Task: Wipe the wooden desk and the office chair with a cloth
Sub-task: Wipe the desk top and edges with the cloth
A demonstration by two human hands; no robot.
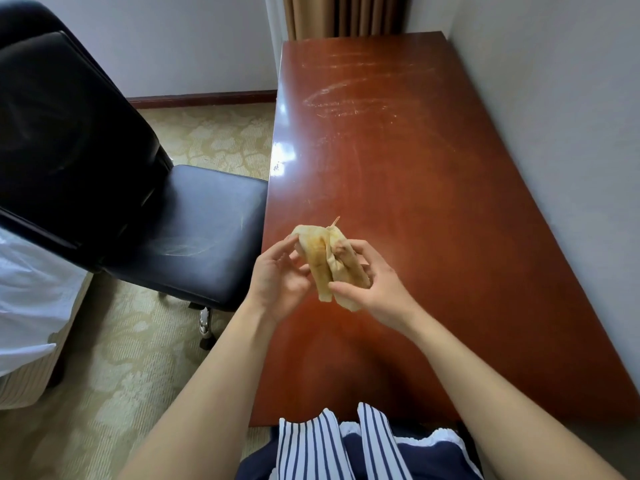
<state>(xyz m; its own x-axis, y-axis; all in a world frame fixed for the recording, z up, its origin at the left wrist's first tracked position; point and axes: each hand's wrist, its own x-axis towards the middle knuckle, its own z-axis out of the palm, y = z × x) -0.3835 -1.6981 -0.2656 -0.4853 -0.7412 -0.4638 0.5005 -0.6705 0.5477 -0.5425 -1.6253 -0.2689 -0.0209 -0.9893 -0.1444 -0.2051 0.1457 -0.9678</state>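
1. Holding the cloth (329,263) in the air between both hands, the person has it over the wooden desk (398,157), close to the desk's left edge and toward its near end. It touches neither the desk nor the chair.
2. The right hand (379,289) has its fingers curled round the bunched right fold, with the thumb laid across the front.
3. The left hand (277,275) is half closed, and its fingertips pinch the left fold near the top.
4. The cloth looks thin, soft and light. It sags into two limp folds and shows orange-brown staining, so it probably has no stiffness and will crumple under a push.
5. My guess is that it handles best folded into a flat pad and pressed under the palm and spread fingers. Held by a corner, it would likely trail and skip.
6. The desk top is glossy, with pale streaks on its far half. The pad should slide easily there, so it needs steady downward pressure.
7. The office chair (204,230) stands just beside the desk's left edge. Its dark seat looks smooth and padded, and it will likely give a little under the cloth.
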